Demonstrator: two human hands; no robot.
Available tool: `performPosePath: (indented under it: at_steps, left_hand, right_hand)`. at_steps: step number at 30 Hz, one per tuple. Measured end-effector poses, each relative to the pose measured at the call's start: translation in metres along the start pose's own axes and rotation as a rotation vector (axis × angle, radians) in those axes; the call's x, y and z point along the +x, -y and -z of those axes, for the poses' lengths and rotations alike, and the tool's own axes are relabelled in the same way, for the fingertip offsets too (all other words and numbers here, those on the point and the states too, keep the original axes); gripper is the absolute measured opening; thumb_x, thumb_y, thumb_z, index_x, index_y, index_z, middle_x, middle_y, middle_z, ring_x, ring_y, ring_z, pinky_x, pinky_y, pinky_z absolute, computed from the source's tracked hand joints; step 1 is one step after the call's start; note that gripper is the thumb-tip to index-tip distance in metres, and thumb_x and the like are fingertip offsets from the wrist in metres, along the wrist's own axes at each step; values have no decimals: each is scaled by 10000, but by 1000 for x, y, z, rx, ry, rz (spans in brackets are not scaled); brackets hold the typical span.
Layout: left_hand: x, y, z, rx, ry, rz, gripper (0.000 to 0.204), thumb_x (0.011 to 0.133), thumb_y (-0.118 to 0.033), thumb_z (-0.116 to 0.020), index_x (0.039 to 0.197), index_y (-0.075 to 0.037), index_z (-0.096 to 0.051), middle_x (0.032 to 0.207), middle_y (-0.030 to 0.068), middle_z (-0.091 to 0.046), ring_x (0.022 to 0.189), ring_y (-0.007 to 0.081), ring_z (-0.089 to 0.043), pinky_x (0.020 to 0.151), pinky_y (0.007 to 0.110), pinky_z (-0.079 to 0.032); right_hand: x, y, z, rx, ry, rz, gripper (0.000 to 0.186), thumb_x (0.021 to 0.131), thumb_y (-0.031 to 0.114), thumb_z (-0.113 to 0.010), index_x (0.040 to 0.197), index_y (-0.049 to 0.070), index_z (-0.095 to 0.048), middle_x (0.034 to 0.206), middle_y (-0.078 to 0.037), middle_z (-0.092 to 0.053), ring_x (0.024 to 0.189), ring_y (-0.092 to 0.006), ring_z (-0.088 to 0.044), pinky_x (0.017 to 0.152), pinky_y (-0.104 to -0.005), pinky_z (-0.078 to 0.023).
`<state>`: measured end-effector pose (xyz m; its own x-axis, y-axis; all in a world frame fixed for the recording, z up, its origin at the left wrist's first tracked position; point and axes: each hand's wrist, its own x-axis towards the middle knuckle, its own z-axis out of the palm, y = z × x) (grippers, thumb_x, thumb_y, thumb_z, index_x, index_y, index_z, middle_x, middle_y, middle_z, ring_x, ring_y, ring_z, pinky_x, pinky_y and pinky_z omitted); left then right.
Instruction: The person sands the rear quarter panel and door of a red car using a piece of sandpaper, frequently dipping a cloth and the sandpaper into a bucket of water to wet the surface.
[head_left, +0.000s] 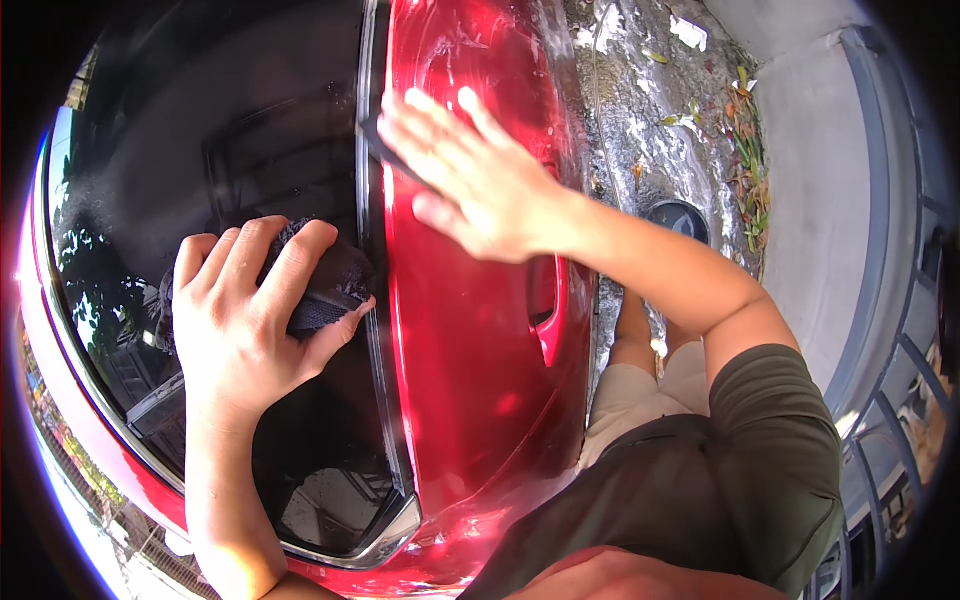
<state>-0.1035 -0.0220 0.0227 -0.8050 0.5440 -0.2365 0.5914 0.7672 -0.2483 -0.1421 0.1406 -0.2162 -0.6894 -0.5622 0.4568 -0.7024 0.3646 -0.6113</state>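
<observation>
A red car door [470, 400] and its dark side window [290, 110] lie in front of me. On the glass, my left hand [240, 300] presses a bunched dark cloth [335, 285], its fingers curled over it. My right hand [480, 185] is stretched out over the red panel beside the window trim [372, 200], fingers extended and slightly blurred. A dark patch shows beneath its fingertips; I cannot tell whether it is shadow or a thing. Nearer to me than that hand is the red door handle [555, 320].
Soapy streaks mark the red paint [450, 50]. On the wet ground [640, 120] to the right stands a dark round bucket [678, 215], partly behind my forearm. Fallen leaves [748, 160] line the foot of a pale wall [820, 170]. Grey metal railing [870, 480] runs along the right.
</observation>
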Motion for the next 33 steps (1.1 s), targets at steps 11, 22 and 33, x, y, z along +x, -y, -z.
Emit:
performPosePath:
  at_steps: [11,22,33]
  left_hand:
    - [9,-4,-5,1,26,-18,548,724,-409,-844,1148,-95,-694,1080,122,-685,918,294,-666,861,427,-472]
    - [21,-91,-59,-184,251,-173,797,699,-321,-871,1442,-271,-588,1494,69,-550,1506,332,-370,1250,627,-195]
    - [277,-109,-128,-517,-199,804,545,950,-434,-676,1405,-159,-559,1302,215,-651,1092,447,-679,980,540,-531]
  right_hand:
    - [59,-70,-11,-5,-200,-233,746,1096,479,-289,1633,-23,-164,1721,-219,-133,1601,-356,-119,1281,-560,-112]
    - [-249,2,89,1275,-12,-855,702,1083,294,-437,1662,15,-155,1706,-102,-250,1555,-177,-233,1265,-334,-133]
    - [-366,-206,280,940,-327,-1120,584,1080,299,-388,1612,57,-364,1525,-90,-538,1350,-208,-555,1097,-366,-424]
